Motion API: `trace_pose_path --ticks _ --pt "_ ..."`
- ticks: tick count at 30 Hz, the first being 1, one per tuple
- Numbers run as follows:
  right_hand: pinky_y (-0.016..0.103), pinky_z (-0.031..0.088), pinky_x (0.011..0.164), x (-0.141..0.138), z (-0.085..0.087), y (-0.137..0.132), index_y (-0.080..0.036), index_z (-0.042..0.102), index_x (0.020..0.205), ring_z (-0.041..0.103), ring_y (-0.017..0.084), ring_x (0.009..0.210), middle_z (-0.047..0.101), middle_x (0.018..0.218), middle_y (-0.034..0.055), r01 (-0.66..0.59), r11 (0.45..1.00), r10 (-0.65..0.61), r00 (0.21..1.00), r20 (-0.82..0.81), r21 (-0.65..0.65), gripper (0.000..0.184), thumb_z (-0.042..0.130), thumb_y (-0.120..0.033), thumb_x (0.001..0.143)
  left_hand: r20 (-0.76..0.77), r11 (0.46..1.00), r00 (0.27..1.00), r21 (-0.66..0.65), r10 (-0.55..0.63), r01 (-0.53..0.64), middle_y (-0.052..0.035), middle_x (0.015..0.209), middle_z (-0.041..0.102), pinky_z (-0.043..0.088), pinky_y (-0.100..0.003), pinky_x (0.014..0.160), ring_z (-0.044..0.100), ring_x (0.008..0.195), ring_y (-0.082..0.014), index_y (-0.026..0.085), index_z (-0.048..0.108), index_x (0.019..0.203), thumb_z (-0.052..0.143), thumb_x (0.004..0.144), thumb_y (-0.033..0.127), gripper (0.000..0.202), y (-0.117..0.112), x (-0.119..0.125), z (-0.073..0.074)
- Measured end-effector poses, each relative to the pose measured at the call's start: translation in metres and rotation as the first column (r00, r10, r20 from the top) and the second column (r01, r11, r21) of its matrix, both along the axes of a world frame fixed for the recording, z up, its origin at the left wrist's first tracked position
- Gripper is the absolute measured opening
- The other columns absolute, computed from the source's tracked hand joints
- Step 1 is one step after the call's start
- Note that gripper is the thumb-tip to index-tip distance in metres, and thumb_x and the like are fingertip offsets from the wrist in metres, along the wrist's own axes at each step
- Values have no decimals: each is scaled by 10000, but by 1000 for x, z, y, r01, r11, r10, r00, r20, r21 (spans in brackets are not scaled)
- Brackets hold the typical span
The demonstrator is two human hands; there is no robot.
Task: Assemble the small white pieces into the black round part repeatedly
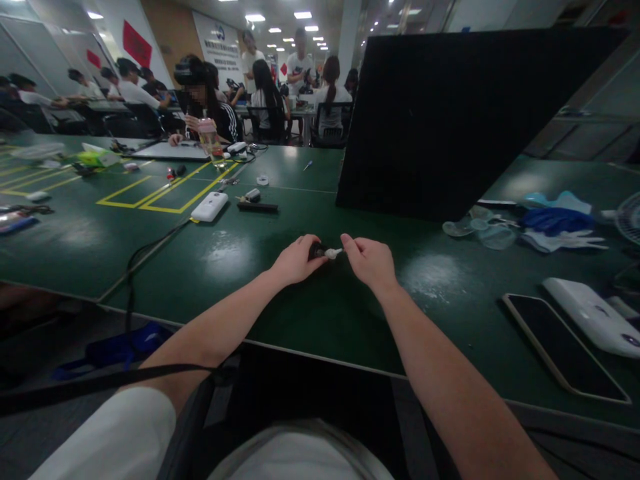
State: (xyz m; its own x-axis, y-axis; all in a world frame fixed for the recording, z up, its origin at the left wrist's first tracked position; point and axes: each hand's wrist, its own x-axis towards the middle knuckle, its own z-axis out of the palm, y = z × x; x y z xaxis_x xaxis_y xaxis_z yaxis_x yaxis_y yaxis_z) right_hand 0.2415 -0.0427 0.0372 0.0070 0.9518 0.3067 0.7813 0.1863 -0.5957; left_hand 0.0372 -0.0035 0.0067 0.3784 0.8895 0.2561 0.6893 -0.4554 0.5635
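Observation:
Just above the green table, my left hand (299, 259) is closed around a small dark object (317, 251). A white, pointed piece (333, 253) sticks out of it to the right, narrowing toward my other hand; what kind of thing it is I cannot make out. Close to that tip, my right hand (370, 260) is curled, with its thumb pressed toward the index finger. Whatever lies between those fingers, if anything, is hidden.
A large black panel (440, 127) stands ahead on the right. Gloves and goggles (555, 223), a phone (563, 347) and a white device (595, 313) lie to the right. To the left are a white power bank (210, 207), a black bar (257, 207) and a drink bottle (213, 143). People sit beyond.

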Motion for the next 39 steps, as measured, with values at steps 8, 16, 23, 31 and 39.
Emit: trace_pose_path --ticks 8,16,23,31,39 --pt "287 358 506 -1 -2 1 -196 619 682 493 144 507 571 586 24 10 996 -12 1000 -18 -91 712 313 -790 927 -10 993 999 112 47 -46 -88 1275 621 509 -429 973 614 1128 -259 227 539 1244 707 809 232 466 7 -11 7" --pt "309 404 532 3 -7 8 -197 621 684 532 162 536 587 604 46 74 989 -75 997 -5 -128 720 287 -781 939 -308 945 951 315 13 89 -92 1347 576 371 -538 1111 464 1319 -318 251 620 1234 622 803 68 468 1 -16 12" --pt "496 477 988 -7 -19 12 -223 572 1403 502 359 1311 513 1478 151 -77 997 81 980 184 -32 706 501 -718 903 -230 937 964 345 136 -49 -88 1289 617 406 -496 1045 500 1258 -310 256 636 1200 564 808 52 448 3 -17 16" --pt "503 410 1061 -32 -30 14 -221 682 1287 500 330 1293 565 1415 127 -380 906 422 820 386 -185 469 488 -523 986 -79 938 961 255 264 -236 -89 1284 616 438 -468 1035 540 1194 -300 249 621 1213 602 782 79 464 13 -18 10" --pt "388 514 752 -26 -11 3 -227 773 993 623 226 894 655 1111 96 -289 908 377 879 291 -304 434 452 -519 997 -45 959 972 178 233 -221 -75 1283 621 489 -427 1014 578 1176 -275 249 623 1201 625 783 101 443 13 -16 6"
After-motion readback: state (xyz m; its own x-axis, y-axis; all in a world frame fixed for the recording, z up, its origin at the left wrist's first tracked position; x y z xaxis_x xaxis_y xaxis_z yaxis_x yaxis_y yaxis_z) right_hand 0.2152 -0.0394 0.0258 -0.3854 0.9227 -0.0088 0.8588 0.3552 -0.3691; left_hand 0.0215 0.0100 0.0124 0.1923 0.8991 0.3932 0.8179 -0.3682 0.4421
